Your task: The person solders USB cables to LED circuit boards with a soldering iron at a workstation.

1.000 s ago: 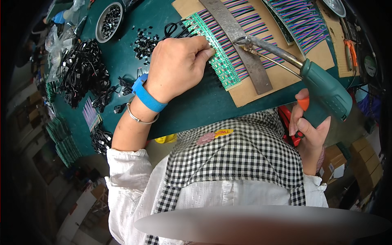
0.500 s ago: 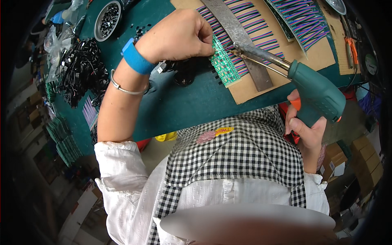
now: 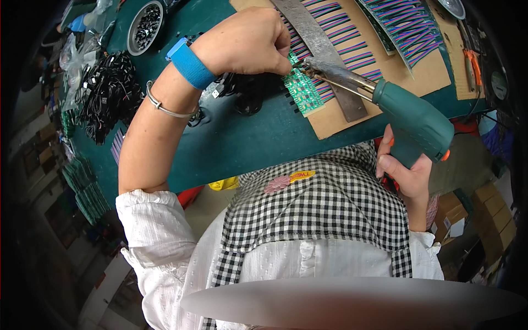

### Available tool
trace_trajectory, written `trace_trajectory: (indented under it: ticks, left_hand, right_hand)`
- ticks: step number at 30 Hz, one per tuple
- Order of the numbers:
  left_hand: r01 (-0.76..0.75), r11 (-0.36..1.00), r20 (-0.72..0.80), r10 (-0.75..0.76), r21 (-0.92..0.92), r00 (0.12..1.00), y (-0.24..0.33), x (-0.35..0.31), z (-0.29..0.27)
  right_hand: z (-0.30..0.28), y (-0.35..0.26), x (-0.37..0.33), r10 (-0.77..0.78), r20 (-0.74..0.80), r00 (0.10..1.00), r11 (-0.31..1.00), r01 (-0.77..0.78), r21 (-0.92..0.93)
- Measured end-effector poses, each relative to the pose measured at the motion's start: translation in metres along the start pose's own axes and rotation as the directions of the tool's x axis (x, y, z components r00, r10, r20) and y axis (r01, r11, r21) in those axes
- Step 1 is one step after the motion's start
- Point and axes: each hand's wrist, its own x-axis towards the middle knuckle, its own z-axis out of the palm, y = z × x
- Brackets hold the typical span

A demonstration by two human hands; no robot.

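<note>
My left hand (image 3: 250, 41) is closed in a pinch at the upper left of a green circuit board panel (image 3: 304, 94); whatever lies between its fingertips is hidden. In my right hand (image 3: 408, 175) is a dark green soldering gun (image 3: 415, 122), gripped by its handle. The gun's metal tip end reaches the board's upper right side, close to my left fingertips. Striped ribbon wires (image 3: 352, 52) run in a row from under a flat metal bar (image 3: 353, 111), which lies across them beside the board. Board, wires and bar rest on a cardboard sheet (image 3: 324, 129).
A metal bowl (image 3: 130, 39) of small black parts stands at the far left. Below it lies a heap of black cables (image 3: 107, 93). More wired boards (image 3: 410, 33) lean at the far right, near orange-handled pliers (image 3: 473, 67). The table's near edge runs before my apron.
The soldering gun and my right hand have moved left, bringing the tip nearer my left fingertips. My left hand has shifted slightly upward, and its forearm has swung a little left.
</note>
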Motion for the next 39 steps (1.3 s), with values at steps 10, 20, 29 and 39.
trace_trajectory:
  ticks: [10,20,29,39]
  left_hand:
    - [0.108,0.993,0.094,-0.103,-0.051,0.990,0.020,-0.006,-0.016]
    - [0.095,0.994,0.066,-0.092,-0.049,0.994,0.017,-0.007,-0.013]
    - [-0.001,0.999,-0.164,-0.006,-0.042,0.986,-0.007,-0.051,0.009]
    - [0.160,0.982,-0.689,-0.188,-0.105,0.700,-0.032,-0.122,0.041]
  right_hand:
    - [-0.004,-0.008,0.005,-0.019,-0.036,0.999,0.996,0.022,0.082]
    - [0.001,-0.011,0.008,-0.083,-0.109,0.991,0.993,0.091,0.074]
    - [-0.005,-0.013,0.003,-0.130,-0.101,0.986,0.973,0.146,0.176]
    - [0.000,-0.012,0.006,-0.125,-0.006,0.992,0.977,0.124,0.176]
